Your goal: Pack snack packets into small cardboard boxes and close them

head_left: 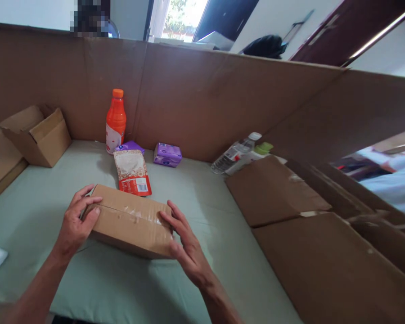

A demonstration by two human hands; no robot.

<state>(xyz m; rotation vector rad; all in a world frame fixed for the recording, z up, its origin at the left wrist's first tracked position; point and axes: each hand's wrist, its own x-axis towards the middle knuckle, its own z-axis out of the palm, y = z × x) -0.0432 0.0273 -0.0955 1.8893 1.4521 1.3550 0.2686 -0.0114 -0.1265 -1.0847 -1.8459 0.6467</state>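
Observation:
A closed, taped cardboard box lies on the pale green cloth in front of me. My left hand grips its left end, fingers curled over the top edge. My right hand presses against its right end with fingers wrapped over the corner. Just behind the box lies a red and white snack packet.
An orange drink bottle stands by the cardboard wall, with purple packets beside it. Two plastic bottles lie on their sides to the right. An open small box sits far left. Flattened cardboard sheets cover the right.

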